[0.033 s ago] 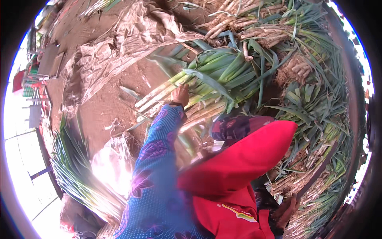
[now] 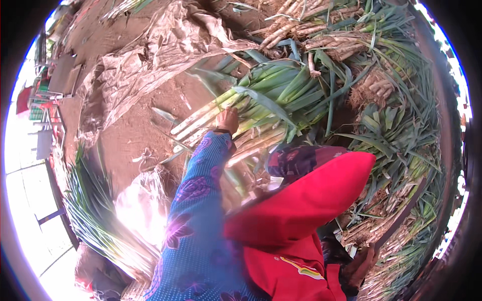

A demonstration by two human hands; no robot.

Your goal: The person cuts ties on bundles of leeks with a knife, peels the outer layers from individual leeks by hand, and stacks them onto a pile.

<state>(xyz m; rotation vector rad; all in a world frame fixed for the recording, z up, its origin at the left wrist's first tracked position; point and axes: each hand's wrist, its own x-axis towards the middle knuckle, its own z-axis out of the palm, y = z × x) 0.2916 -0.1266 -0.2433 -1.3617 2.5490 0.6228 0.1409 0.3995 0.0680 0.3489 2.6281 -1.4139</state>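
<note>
Lying on the bare brown soil (image 2: 135, 120), at the middle of the view: a loose pile of leeks (image 2: 281, 95). Long and thick, with pale shanks slanting toward lower left and broad green leaves fanning out to upper right. Yellowish to light green in between, with a few leaves bent across the others.

On the near side of the pale shanks, close to the start of the green: the left hand (image 2: 228, 121), back upward, fingers bent inward. Touching the leeks, in a narrow pose rather than spread; cannot tell how firmly closed around any stalk. Behind it, a dark band at the wrist and a blue flowered sleeve (image 2: 188, 200).

At lower right, beside the red cloth (image 2: 301, 215): the right hand (image 2: 360, 267), in shadow, wrapped around one end of a long dark strip (image 2: 401, 215). Well apart from the left hand.
</note>
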